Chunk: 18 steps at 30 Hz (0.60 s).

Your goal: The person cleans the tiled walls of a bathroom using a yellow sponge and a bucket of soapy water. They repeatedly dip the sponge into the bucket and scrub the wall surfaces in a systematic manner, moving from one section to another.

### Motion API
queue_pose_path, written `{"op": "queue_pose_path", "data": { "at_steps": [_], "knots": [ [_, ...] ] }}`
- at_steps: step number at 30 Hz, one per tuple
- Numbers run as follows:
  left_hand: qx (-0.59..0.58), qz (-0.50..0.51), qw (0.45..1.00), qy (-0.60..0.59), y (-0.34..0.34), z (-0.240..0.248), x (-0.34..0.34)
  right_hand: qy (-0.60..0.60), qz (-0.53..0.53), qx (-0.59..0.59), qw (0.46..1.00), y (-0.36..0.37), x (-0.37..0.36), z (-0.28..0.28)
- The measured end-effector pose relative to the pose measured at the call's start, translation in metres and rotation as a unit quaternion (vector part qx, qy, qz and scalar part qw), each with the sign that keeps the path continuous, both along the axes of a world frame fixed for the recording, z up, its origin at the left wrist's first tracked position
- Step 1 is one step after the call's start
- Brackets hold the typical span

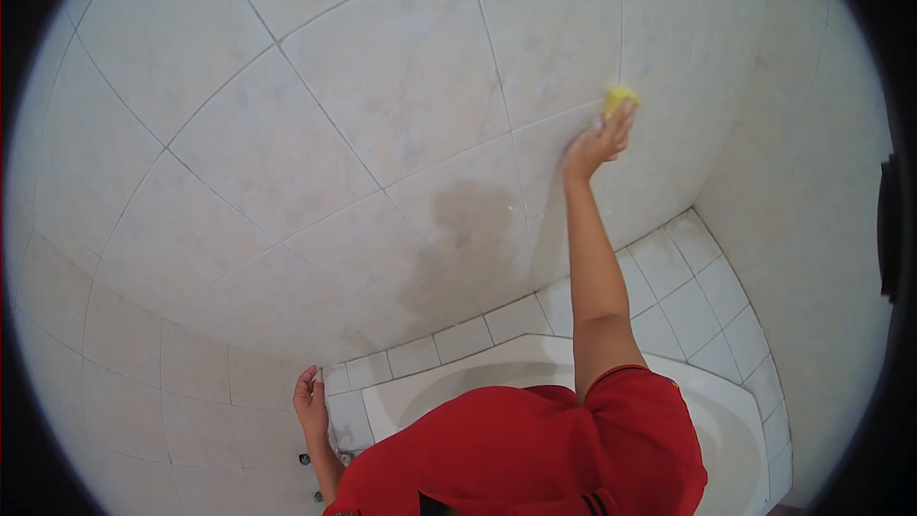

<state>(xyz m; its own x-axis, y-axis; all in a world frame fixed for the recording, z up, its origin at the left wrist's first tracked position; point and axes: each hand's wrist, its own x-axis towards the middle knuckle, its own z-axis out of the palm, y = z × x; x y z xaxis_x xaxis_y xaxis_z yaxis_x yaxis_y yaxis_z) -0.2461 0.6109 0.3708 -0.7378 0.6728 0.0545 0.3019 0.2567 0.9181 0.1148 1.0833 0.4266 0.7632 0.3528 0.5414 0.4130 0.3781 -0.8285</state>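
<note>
My right hand [602,140] reaches far up and forward against the tiled wall [430,67]. Its fingers press a yellow sponge [622,96] to the tiles, close to where grout lines meet; the sponge is slightly blurred. Low on the left, my left hand [309,399] hangs near the corner of the tub surround with its fingers curled and the fingertips close together. Whether anything small sits in those fingers is too fine to make out.
Below me lies a white bathtub [521,352], partly hidden by my red shirt. Small white tiles [669,277] form a ledge around it. Dark tap fittings [306,460] stick out at the lower left. A dark object [889,229] shows at the right rim.
</note>
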Motion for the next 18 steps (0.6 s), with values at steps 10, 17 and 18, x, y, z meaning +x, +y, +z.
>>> {"op": "queue_pose_path", "data": {
  "at_steps": [10,17,18],
  "knots": [
    [-0.036,-0.02,0.999,0.024,0.011,0.007,0.001,-0.228,0.059,-0.002,0.972,-0.02,-0.037,-0.134],
    [-0.08,-0.027,0.996,0.035,0.005,-0.006,-0.005,-0.008,0.026,-0.156,0.987,-0.049,-0.091,-0.21],
    [-0.087,-0.041,0.994,0.044,0.008,-0.005,-0.003,-0.092,0.088,-0.122,0.984,-0.076,-0.11,-0.23]
  ]
}}
